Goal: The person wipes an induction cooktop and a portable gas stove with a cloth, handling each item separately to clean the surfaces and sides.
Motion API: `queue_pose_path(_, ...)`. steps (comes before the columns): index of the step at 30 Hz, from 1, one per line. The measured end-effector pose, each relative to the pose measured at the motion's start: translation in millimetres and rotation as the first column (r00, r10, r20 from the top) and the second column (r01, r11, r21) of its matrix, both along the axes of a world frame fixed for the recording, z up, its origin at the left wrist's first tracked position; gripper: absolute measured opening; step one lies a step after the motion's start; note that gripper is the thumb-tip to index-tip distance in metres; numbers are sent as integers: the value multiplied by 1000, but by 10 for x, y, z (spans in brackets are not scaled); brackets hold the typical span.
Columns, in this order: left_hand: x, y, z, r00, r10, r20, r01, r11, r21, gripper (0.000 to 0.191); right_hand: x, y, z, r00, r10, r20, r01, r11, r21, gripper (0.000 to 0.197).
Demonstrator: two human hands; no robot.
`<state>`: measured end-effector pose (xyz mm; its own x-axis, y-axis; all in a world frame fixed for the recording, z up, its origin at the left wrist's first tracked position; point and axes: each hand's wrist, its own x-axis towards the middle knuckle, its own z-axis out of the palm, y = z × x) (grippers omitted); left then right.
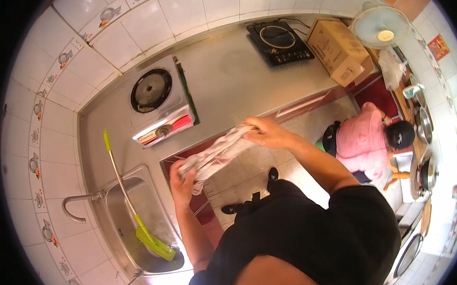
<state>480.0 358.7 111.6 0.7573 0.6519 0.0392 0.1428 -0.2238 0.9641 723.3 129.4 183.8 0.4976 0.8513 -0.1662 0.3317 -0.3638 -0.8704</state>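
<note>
A pale cloth with reddish marks point(221, 152) is stretched slantwise between my two hands, in front of the steel counter's edge. My left hand point(182, 182) grips its lower left end, near the sink. Around the upper right end closes my right hand point(268, 133). The cloth looks bunched and slightly blurred. Just beyond it, a single-burner gas stove point(161, 101) stands on the steel counter point(222, 81).
A green long-handled brush point(152, 241) leans in the steel sink point(129, 196) beside a faucet point(78, 198). An induction cooker point(279, 43), cardboard box point(335, 50) and fan point(380, 27) are at the upper right. A person in pink point(360, 140) bends near pans at right.
</note>
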Motion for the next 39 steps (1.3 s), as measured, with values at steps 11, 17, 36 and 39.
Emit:
queue_pose_path(11, 2864, -812, 229, 971, -232, -53, 236, 969, 77, 22, 2067, -1689, -4, 904, -222, 365, 269, 960, -83, 25)
queue_pose_path(17, 3478, -944, 815, 947, -236, 218, 218, 970, 104, 19, 2612, -1779, 550, 815, -291, 501, 235, 956, 173, 18)
queue_pose_path(36, 4170, -1274, -1813, 872, -257, -417, 201, 964, -174, 46, 2654, -115, -2530, 716, -318, 621, 456, 887, -72, 54)
queue_pose_path(39, 4360, -1368, -1589, 947, -271, -174, 157, 859, -488, 44, 3256, -482, -2410, 882, -431, 188, 388, 893, 227, 33)
